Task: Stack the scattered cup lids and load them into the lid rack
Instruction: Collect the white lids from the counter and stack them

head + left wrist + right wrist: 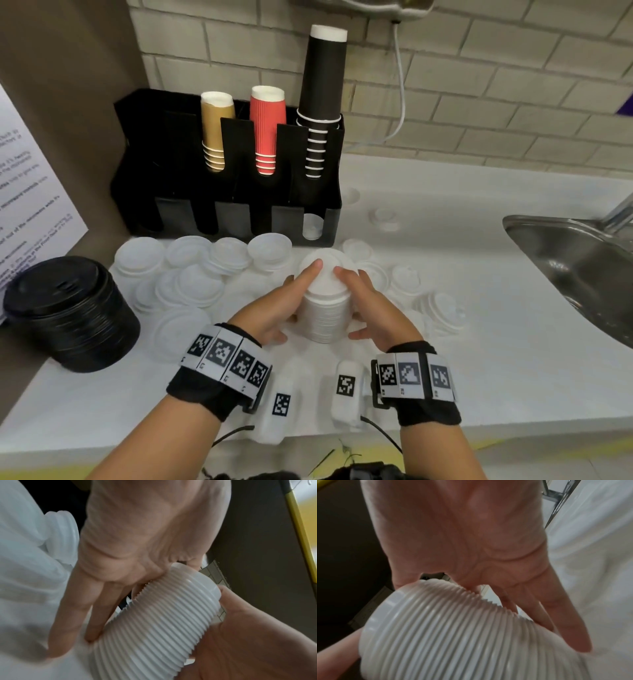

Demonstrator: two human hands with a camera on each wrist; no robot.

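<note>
A tall stack of white lids [325, 308] stands upright on the white counter [479, 342] in front of me. My left hand [291, 305] presses its left side and my right hand [363, 301] its right side, with each index finger lying over the top lid. In the left wrist view my left hand's fingers [96, 615] run straight down beside the ribbed stack [154, 628]. The right wrist view shows the same for my right hand's fingers [556, 615] and the stack [453, 642]. The black rack [226, 205] stands behind, with one white lid [312, 228] in its front right slot.
Loose white lids lie scattered to the left [191, 274] and right [404, 277] of the stack. A stack of black lids [68, 311] sits at the left. Gold, red and black cup stacks fill the rack's back. A steel sink [575, 267] is at the right.
</note>
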